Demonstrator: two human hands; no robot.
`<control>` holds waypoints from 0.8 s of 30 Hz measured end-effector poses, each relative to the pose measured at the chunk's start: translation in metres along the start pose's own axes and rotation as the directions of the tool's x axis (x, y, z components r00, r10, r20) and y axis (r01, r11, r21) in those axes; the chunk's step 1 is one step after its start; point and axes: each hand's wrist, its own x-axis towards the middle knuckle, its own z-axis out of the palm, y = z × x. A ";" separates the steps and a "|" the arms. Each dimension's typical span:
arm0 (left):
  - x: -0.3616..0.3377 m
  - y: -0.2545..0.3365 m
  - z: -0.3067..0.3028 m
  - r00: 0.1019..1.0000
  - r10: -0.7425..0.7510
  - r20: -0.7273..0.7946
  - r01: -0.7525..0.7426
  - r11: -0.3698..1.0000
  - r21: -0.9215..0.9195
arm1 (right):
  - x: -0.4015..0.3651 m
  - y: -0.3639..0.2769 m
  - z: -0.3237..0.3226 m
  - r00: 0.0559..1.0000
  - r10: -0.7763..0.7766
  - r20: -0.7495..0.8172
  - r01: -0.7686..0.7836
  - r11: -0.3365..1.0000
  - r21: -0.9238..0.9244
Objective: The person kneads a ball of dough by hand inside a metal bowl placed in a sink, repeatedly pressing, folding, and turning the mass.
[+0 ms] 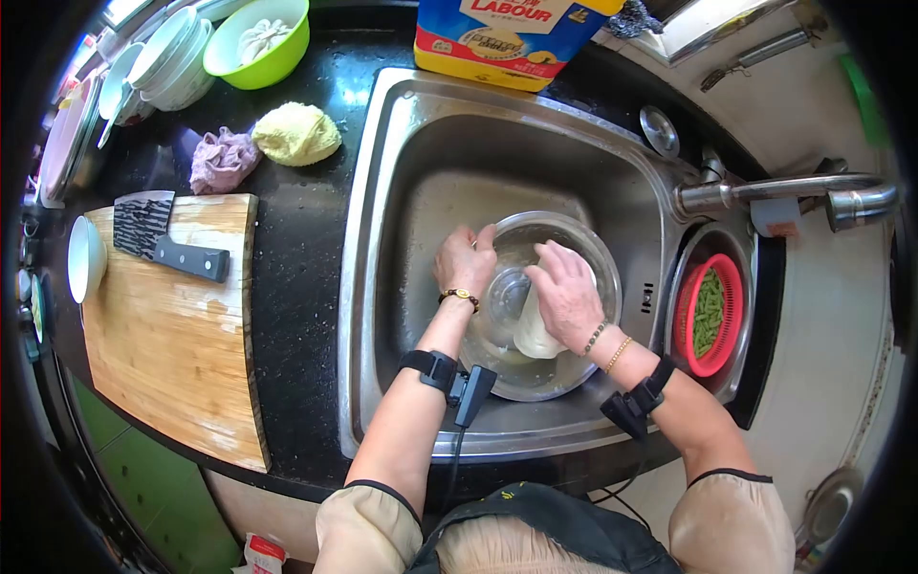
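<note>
Pale lump [535, 332] in clear bowl [521, 390] in sink [365, 239], under loosely curved right hand [572, 298]; half-curled left hand [466, 263] at bowl's left rim; cannot tell either grip. Open room toward sink's back edge.

Left of your left hand [464, 261], your black countertop [298, 258] bears a wooden cutting board [172, 335] and, farther forward, a purple cloth [223, 161], a yellow cloth [296, 134] and, farthest out, a lime-green bowl [273, 74].
</note>
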 end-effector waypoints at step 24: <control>-0.003 0.008 -0.005 0.997 -0.052 0.059 0.055 0.997 -0.053 | -0.016 0.010 0.039 0.995 -0.055 0.082 0.054 0.998 0.016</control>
